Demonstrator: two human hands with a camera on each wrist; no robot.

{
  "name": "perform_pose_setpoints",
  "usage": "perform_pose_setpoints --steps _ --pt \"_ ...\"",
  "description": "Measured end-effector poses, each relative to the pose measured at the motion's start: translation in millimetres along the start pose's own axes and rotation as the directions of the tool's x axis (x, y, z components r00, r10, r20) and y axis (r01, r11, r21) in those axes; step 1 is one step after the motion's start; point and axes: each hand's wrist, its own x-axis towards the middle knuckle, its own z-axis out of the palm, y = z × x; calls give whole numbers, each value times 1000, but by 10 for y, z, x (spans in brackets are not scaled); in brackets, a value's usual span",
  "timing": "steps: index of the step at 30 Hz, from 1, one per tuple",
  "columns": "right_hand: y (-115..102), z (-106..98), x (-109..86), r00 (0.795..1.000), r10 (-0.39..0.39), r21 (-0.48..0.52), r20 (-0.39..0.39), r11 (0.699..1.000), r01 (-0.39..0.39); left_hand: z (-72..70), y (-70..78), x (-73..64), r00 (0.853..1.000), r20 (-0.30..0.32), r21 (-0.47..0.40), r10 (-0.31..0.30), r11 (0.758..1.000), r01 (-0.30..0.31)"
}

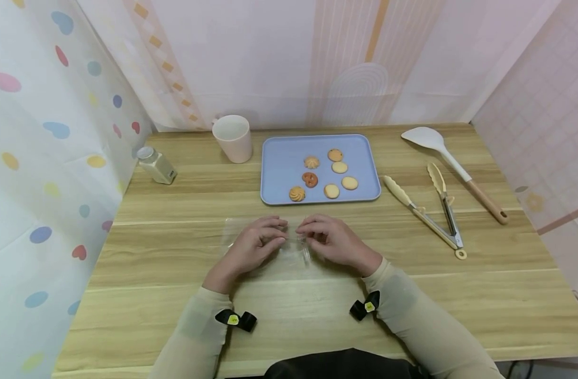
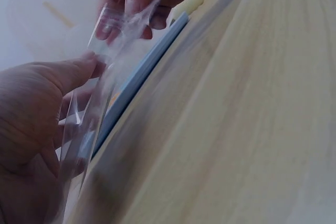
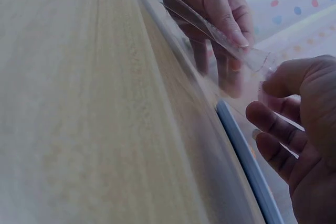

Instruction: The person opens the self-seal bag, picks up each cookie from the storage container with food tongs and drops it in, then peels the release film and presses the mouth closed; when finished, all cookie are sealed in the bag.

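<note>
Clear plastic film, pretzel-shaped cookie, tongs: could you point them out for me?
Clear plastic film [image 2: 109, 72]: left wrist view, on its middle stretch.
Pretzel-shaped cookie [image 1: 310, 179]: head view, on its top face.
Tongs [image 1: 434, 226]: head view, partway along one arm.

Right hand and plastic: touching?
Touching. The right wrist view shows the right hand pinching the plastic near one end, thumb tip pressed on it.
</note>
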Motion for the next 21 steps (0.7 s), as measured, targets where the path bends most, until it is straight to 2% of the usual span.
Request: perform_pose_setpoints --steps 6,10,13,17,21 --pt "11 47 45 999 -42 -9 -31 999 42 31 37 23 999 33 -13 35 999 -35" --pt "16 59 59 995 -58 -42 -84 998 55 36 85 17 998 60 32 10 999 -12" --pt "17 57 58 992 -42 -61 -115 998 36 33 143 5 996 87 96 5 995 -14" --pt "13 43 58 989 -7 -63 -149 998 -3 34 224 -2 992 108 171 72 981 -90" --pt "18 31 53 985 13 -61 -174 998 -24 29 281 5 984 79 198 158 965 -170"
